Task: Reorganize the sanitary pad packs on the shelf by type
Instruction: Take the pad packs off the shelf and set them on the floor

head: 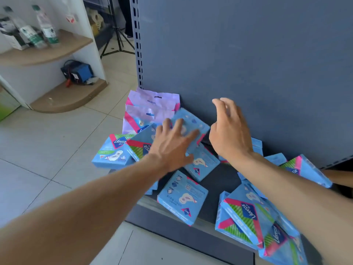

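Now left hand [172, 145] presses blue pack [191, 124] — right hand [229, 131] beside.

Head camera, wide-angle, looking down, close over low shelf [219, 180].

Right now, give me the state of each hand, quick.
Left hand: open, fingers spread on a tilted blue pack, not clearly gripping it.
Right hand: open, empty, fingers loosely curled in front of the shelf's back panel.
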The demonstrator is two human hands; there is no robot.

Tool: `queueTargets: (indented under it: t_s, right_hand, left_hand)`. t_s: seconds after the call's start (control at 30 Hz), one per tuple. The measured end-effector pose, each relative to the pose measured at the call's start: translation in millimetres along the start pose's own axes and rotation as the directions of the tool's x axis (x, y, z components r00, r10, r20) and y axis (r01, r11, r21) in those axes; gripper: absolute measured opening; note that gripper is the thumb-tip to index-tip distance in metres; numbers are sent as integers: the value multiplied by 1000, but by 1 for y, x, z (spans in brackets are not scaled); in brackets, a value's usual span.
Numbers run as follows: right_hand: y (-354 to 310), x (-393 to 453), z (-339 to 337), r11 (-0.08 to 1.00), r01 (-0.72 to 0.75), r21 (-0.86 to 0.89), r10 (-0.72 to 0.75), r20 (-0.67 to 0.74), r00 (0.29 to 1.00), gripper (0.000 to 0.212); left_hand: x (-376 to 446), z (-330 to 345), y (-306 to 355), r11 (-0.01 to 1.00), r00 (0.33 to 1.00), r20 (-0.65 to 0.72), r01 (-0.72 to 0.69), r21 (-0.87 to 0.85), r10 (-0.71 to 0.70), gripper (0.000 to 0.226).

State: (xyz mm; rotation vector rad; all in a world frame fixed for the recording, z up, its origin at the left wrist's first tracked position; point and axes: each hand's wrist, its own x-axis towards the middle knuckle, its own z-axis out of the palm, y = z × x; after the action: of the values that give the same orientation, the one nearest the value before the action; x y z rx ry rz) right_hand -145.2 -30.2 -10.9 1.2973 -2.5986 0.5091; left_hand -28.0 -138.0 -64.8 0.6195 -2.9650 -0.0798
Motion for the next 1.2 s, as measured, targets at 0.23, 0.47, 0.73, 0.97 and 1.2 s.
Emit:
queueTargets:
  t_s: [0.23, 0.47, 0.73, 0.97, 1.2]
  right_hand:
    - [-3, 6, 5, 996, 76, -51, -68, 138, 988, 47]
    - [-8, -3, 25, 990, 124, -63, -100, 306, 947, 44]
    - [-31, 12, 16, 998, 51, -46, -34, 312, 949, 40]
    - [-71, 20, 27, 986, 158, 56, -167, 378, 911, 42]
    - [-119, 4, 62, 902, 411, 134, -392, 655, 646, 47]
  left_hand:
    - [-18, 40, 55, 997, 991, 115, -65, -30, 68, 78]
    - [-19, 54, 66, 991, 952, 288, -72, -111, 102, 80]
    - [-1, -6, 3, 994, 996, -36, -87, -63, 85, 70]
    - [-12, -32, -103, 982, 983, 25, 183, 55, -184, 69]
    - [-22, -27, -155, 966, 968, 61, 238, 102, -245, 78]
